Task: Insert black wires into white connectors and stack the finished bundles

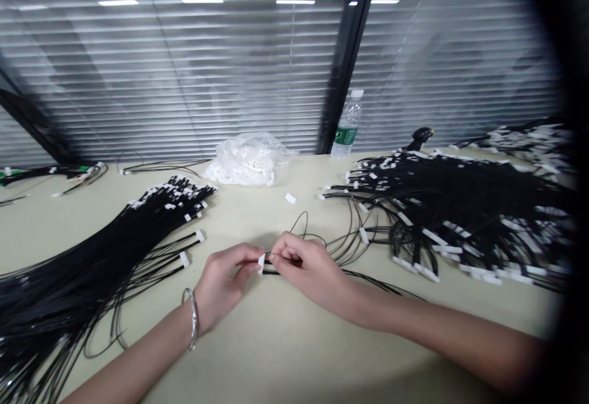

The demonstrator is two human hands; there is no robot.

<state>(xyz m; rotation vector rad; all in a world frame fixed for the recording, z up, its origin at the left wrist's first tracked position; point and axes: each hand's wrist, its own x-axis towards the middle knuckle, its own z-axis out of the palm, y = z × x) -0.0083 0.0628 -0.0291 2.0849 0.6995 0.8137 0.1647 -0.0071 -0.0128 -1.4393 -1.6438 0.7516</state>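
Note:
Between thumb and forefinger, my left hand [227, 278] pinches a small white connector [261, 264]. My right hand [309, 266] is closed close to the connector's right side, its fingertips pinching a thin black wire [272, 272] or its end. Exactly how far the wire sits in the connector is too small to tell. More black wires trail from under my right hand to the right and loop behind it. Beyond the hands, a loose white connector [290, 198] lies on the table.
A long bundle of black cables [92, 256] with white ends covers the left side. A larger cable pile [464, 201] fills the right. At the back stand a clear plastic bag [251, 158] of white connectors and a water bottle [347, 128], before window blinds [184, 72].

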